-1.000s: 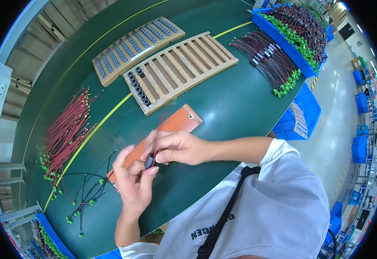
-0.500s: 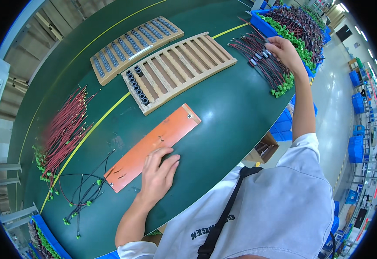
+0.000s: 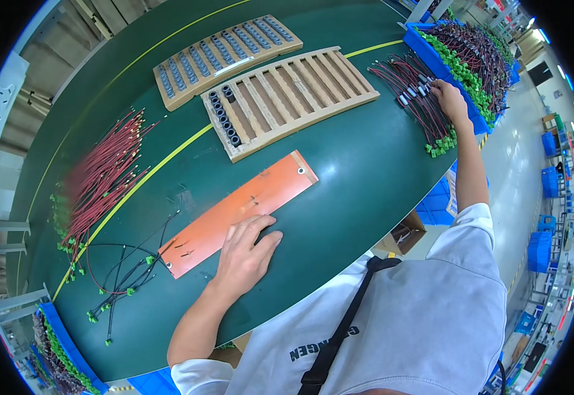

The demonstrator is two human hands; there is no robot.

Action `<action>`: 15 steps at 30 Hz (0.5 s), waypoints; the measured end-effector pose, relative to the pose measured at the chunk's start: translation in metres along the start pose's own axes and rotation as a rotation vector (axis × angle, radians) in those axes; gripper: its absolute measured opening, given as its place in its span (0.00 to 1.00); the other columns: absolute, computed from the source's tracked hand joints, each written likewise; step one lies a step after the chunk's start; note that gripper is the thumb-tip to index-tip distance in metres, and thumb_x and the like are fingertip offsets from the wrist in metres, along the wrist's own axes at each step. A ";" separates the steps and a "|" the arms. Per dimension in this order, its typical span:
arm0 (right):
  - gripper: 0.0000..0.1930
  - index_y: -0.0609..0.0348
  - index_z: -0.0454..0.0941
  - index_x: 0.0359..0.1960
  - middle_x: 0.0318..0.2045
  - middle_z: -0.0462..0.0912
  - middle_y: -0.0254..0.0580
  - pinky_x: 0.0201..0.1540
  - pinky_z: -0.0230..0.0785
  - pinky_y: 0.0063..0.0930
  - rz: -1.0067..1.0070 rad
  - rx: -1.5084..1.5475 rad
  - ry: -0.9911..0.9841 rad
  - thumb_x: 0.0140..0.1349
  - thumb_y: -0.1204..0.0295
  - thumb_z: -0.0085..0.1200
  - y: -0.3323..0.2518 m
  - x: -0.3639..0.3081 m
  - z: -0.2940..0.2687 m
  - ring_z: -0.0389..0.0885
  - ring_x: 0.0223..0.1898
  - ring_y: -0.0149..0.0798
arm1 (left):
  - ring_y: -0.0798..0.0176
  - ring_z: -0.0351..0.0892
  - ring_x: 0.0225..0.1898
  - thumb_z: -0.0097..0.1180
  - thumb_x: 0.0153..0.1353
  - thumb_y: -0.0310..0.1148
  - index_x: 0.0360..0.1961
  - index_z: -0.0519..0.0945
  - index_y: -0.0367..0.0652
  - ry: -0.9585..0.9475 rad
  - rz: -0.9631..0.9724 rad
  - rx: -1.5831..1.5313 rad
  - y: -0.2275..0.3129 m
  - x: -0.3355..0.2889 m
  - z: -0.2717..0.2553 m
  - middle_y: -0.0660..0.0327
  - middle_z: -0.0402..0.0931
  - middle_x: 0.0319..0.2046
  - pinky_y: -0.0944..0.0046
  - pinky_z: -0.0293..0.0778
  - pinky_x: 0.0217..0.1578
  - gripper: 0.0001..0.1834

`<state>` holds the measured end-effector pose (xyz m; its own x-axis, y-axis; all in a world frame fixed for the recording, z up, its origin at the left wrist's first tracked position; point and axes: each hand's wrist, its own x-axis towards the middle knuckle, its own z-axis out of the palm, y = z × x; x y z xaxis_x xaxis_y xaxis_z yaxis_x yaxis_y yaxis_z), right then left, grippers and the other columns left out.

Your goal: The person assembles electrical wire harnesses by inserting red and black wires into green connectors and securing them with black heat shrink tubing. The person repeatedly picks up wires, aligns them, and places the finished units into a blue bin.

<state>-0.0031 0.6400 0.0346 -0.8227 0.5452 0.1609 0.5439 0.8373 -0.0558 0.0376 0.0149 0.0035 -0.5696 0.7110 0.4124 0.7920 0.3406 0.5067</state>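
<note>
My left hand (image 3: 246, 253) rests by the near edge of an orange board (image 3: 247, 207), its fingers apart and nothing in them. My right hand (image 3: 450, 102) is at the far right, fingers pinched together at a pile of red and black wire leads (image 3: 408, 82). These leads carry grey and white sleeves (image 3: 413, 93) midway and green connectors (image 3: 441, 145) at the near end. What sits between my right fingertips is hidden. A wooden slotted rack (image 3: 293, 99) lies beyond the board, with black round parts (image 3: 224, 118) in its left slots.
Behind stands a second wooden rack (image 3: 224, 56) filled with grey parts. Red wires (image 3: 106, 178) with green ends and several black leads (image 3: 125, 270) lie at left. A blue bin (image 3: 425, 52) full of leads borders the right side; another blue bin (image 3: 70, 349) is at lower left.
My right hand has come down onto the sleeved part of the leads. My left hand stays beside the orange board. The whole view has shifted slightly.
</note>
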 end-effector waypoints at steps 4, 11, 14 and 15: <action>0.15 0.51 0.86 0.50 0.44 0.86 0.53 0.52 0.76 0.54 -0.155 -0.167 0.055 0.72 0.59 0.53 0.017 0.001 -0.018 0.84 0.48 0.60 | 0.52 0.81 0.53 0.69 0.56 0.24 0.40 0.85 0.42 -0.025 0.008 -0.005 0.000 0.004 0.001 0.55 0.80 0.50 0.53 0.73 0.47 0.10; 0.14 0.57 0.85 0.47 0.42 0.86 0.56 0.50 0.77 0.54 -0.264 -0.206 0.006 0.72 0.62 0.53 0.024 0.005 -0.013 0.84 0.48 0.60 | 0.51 0.81 0.52 0.71 0.54 0.23 0.40 0.85 0.41 -0.017 0.015 0.001 0.001 0.003 0.001 0.55 0.80 0.50 0.53 0.72 0.46 0.12; 0.15 0.57 0.84 0.50 0.47 0.84 0.57 0.52 0.76 0.54 -0.233 -0.227 -0.032 0.73 0.62 0.51 0.034 0.007 0.003 0.83 0.50 0.61 | 0.51 0.81 0.52 0.71 0.54 0.24 0.40 0.85 0.41 -0.017 0.019 -0.010 0.000 0.002 0.001 0.55 0.80 0.50 0.53 0.73 0.47 0.11; 0.15 0.57 0.84 0.51 0.49 0.83 0.57 0.52 0.76 0.54 -0.233 -0.249 -0.016 0.73 0.63 0.51 0.038 0.006 0.006 0.83 0.51 0.62 | 0.51 0.81 0.53 0.70 0.55 0.24 0.40 0.85 0.41 -0.015 0.018 -0.016 -0.001 0.003 0.002 0.55 0.80 0.50 0.53 0.73 0.48 0.11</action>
<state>0.0120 0.6754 0.0274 -0.9311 0.3426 0.1249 0.3629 0.9046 0.2236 0.0359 0.0180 0.0031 -0.5521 0.7258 0.4104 0.7982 0.3178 0.5117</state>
